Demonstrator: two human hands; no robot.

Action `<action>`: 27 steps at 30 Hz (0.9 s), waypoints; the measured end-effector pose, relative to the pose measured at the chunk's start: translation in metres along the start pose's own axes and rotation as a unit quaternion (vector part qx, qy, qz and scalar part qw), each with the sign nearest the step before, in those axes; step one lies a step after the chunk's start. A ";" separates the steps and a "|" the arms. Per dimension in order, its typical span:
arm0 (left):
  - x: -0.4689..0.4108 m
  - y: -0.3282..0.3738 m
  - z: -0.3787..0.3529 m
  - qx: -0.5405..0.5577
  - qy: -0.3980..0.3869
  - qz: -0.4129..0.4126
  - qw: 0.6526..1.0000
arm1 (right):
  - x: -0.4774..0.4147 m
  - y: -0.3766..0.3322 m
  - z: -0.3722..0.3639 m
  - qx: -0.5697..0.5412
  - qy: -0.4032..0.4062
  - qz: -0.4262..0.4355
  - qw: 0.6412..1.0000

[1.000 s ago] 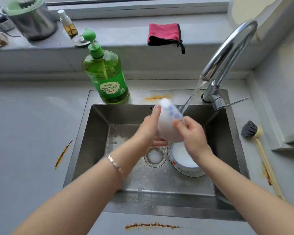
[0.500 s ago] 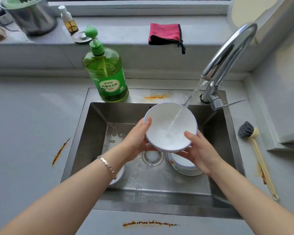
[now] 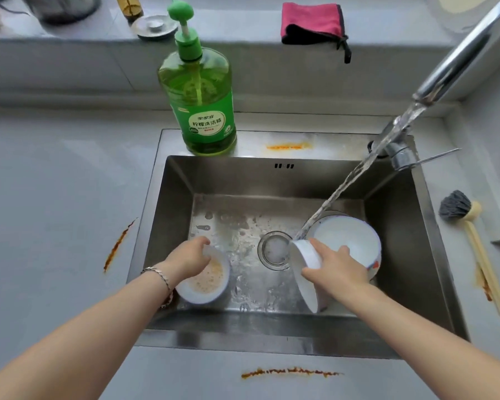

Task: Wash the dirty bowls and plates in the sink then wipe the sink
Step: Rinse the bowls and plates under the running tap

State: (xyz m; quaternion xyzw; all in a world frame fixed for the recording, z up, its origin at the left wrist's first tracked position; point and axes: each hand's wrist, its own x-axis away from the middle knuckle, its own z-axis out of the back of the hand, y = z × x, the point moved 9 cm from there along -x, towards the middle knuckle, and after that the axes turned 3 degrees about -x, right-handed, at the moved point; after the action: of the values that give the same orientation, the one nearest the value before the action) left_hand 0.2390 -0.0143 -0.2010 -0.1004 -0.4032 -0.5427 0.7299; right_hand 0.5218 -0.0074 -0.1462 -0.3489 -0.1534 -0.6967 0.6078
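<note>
The left hand [image 3: 189, 256] is gripping the far rim of a dirty bowl [image 3: 207, 281], with its fingers curled over the edge. That bowl is sitting upright in the front-left corner of the sink [image 3: 272, 180], and an orange-brown residue is coating its inside. The right hand [image 3: 339, 269] is clamping a white bowl [image 3: 299, 258], holding it tipped on edge with the opening facing left, just beside the drain [image 3: 273, 251]. Behind it a larger dish [image 3: 350, 236] is lying near the sink's right wall. Water [image 3: 350, 180] is running from the tap [image 3: 459, 62] and striking near the white bowl's upper rim. A green soap bottle [image 3: 199, 96] is standing on the sink's back-left ledge. A brush [image 3: 459, 210] is lying on the table [image 3: 55, 183] beside the sink's right edge.
</note>
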 end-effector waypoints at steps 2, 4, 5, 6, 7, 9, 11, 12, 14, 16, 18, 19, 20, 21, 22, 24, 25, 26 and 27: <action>-0.020 -0.012 -0.002 -0.042 -0.002 -0.005 0.999 | -0.005 0.002 -0.010 -0.020 -0.008 -0.019 1.000; -0.038 -0.020 -0.010 -0.083 -0.020 -0.011 0.996 | -0.012 0.001 -0.024 -0.075 -0.024 -0.019 0.997; -0.046 -0.023 -0.015 -0.098 -0.032 -0.013 0.995 | -0.016 0.000 -0.031 -0.119 -0.029 -0.014 0.992; -0.054 -0.027 -0.020 -0.109 -0.044 -0.014 0.993 | -0.020 -0.001 -0.039 -0.174 -0.033 -0.015 0.984; -0.061 -0.029 -0.026 -0.115 -0.055 -0.014 0.992 | -0.024 -0.001 -0.048 -0.233 -0.038 -0.021 0.972; -0.075 -0.034 -0.035 -0.124 -0.066 -0.016 0.990 | -0.032 0.000 -0.070 -0.321 -0.063 -0.036 0.944; -0.087 -0.036 -0.038 -0.139 -0.064 -0.027 0.988 | -0.039 0.002 -0.097 -0.371 -0.103 -0.063 0.921; -0.093 -0.038 -0.040 -0.148 -0.065 -0.034 0.986 | -0.043 0.004 -0.112 -0.395 -0.121 -0.081 0.907; -0.100 -0.037 -0.043 -0.163 -0.073 -0.048 0.983 | -0.050 0.009 -0.131 -0.422 -0.149 -0.104 0.888; -0.105 -0.035 -0.046 -0.184 -0.074 -0.068 0.978 | -0.059 0.016 -0.144 -0.425 -0.162 -0.115 0.883; -0.106 -0.032 -0.046 -0.204 -0.066 -0.082 0.973 | -0.064 0.022 -0.152 -0.416 -0.170 -0.115 0.886; -0.104 -0.031 -0.047 -0.208 -0.065 -0.083 0.972 | -0.067 0.026 -0.154 -0.404 -0.171 -0.116 0.891; -0.101 -0.030 -0.046 -0.210 -0.064 -0.084 0.972 | -0.069 0.031 -0.155 -0.392 -0.170 -0.115 0.897; -0.098 -0.029 -0.045 -0.211 -0.058 -0.084 0.972 | -0.070 0.035 -0.155 -0.380 -0.168 -0.112 0.903; -0.095 -0.027 -0.040 -0.207 -0.047 -0.086 0.974 | -0.071 0.037 -0.155 -0.361 -0.166 -0.105 0.912; -0.087 -0.025 -0.026 -0.178 -0.018 -0.076 0.981 | -0.074 0.039 -0.151 -0.246 -0.170 -0.072 0.951; -0.082 -0.025 -0.017 -0.154 -0.001 -0.067 0.986 | -0.074 0.038 -0.148 -0.153 -0.175 -0.056 0.971; -0.077 -0.023 -0.007 -0.128 0.018 -0.062 0.990 | -0.073 0.037 -0.142 -0.066 -0.168 -0.049 0.982; -0.070 -0.020 0.003 -0.099 0.035 -0.058 0.993 | -0.070 0.031 -0.132 -0.015 -0.147 -0.046 0.988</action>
State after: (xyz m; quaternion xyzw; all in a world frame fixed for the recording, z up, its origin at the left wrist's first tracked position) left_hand 0.2142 0.0297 -0.2539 -0.1293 -0.3268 -0.6242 0.6977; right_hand 0.5133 -0.0472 -0.2935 -0.4492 -0.2466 -0.6674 0.5404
